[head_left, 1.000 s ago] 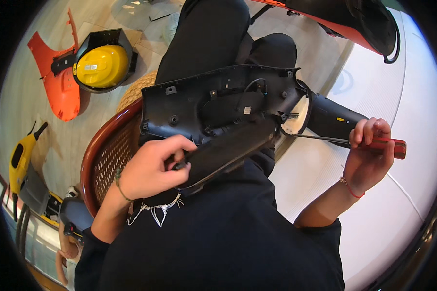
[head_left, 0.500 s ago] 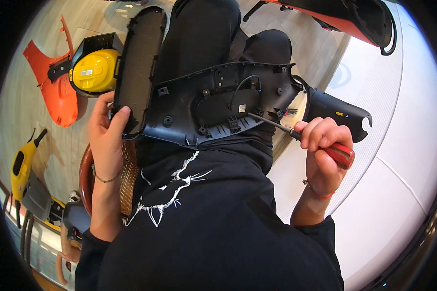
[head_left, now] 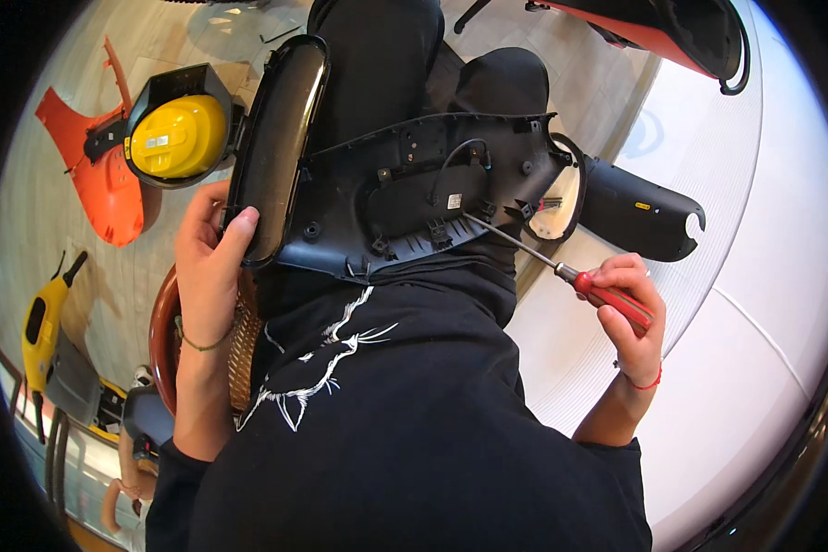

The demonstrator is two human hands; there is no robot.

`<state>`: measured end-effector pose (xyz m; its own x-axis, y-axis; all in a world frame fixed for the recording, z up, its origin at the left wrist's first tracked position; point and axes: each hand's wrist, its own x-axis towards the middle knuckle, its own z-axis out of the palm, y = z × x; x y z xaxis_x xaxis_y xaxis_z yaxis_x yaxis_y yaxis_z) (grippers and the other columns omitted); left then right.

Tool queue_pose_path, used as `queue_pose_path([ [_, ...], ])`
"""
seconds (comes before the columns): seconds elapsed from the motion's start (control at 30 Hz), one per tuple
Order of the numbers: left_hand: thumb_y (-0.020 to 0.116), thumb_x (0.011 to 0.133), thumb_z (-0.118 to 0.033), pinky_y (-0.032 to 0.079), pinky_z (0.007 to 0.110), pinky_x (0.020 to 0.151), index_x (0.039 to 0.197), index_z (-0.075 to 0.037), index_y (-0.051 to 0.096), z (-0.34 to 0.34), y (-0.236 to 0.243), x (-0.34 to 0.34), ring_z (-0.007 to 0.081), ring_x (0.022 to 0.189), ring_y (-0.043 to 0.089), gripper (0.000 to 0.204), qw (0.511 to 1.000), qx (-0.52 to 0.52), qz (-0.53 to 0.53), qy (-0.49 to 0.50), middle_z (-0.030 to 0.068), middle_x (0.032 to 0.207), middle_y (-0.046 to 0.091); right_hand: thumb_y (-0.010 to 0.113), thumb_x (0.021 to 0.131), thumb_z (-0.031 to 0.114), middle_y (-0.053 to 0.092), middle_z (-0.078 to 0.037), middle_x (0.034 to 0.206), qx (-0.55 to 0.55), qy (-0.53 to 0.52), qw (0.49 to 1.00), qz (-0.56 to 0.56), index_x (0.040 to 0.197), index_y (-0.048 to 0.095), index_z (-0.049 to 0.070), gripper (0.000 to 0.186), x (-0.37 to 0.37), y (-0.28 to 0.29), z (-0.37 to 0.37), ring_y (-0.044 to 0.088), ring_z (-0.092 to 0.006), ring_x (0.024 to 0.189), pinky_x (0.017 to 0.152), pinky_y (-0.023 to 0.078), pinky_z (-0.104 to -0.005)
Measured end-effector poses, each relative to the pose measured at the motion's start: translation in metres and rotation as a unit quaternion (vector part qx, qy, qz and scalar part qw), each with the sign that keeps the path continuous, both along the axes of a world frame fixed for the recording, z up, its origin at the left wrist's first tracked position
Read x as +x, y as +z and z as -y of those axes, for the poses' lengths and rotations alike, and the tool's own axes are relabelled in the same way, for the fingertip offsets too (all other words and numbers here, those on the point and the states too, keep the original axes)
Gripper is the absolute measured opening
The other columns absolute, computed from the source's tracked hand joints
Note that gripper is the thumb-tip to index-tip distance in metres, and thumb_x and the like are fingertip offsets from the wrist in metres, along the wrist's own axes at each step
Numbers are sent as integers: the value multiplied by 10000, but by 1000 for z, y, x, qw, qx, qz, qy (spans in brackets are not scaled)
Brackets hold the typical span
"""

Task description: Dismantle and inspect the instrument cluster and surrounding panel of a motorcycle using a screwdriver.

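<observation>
My left hand grips the lower end of a long black oblong cover, held up at the left of my lap, its rim glossy. A black moulded shell lies across my thighs, with clips, bosses, an oval housing and a short cable. My right hand holds a screwdriver by its red handle; the shaft reaches to the lower edge of the housing, near a small pale label. Whether the tip touches is unclear.
A black panel and a cream dish sit right, by a white surface. Orange parts, a yellow piece and a yellow body lie left, near a wicker chair. Another person's arm shows lower left.
My left hand has lifted the long cover from low over my lap to upright at left. My right hand has brought the screwdriver tip leftward and up to the housing in the shell.
</observation>
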<state>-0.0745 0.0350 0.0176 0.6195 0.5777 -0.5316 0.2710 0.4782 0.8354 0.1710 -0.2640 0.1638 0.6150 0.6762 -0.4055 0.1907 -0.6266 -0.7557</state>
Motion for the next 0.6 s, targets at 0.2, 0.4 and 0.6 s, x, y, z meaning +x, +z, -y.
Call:
queue_pose_path([
  [0.2, 560, 897, -16, 463, 224, 833, 1158, 38, 525, 1, 2, 3, 89, 947, 579, 269, 1000, 3, 11, 3, 79, 1065, 622, 637, 782, 11, 623, -124, 965, -22, -113, 993, 11, 993, 568, -13, 223, 4, 5, -8, 634, -194, 871, 792, 515, -292],
  [0.4, 565, 898, -21, 442, 231, 871, 1158, 39, 525, 2, 1, -1, 93, 972, 570, 270, 1000, 19, 0, -6, 78, 1079, 620, 652, 823, 50, 658, -141, 950, -3, -133, 991, -27, 991, 548, 0, 204, 26, -2, 0, 665, -204, 857, 747, 556, -318],
  [0.6, 583, 891, -30, 435, 223, 831, 1156, 33, 533, 6, 3, 5, 80, 930, 555, 277, 998, 52, -10, -19, 55, 1033, 618, 633, 869, 65, 674, -129, 941, -51, -157, 983, -85, 986, 561, 1, 152, 41, -28, 12, 669, -168, 817, 640, 530, -255],
])
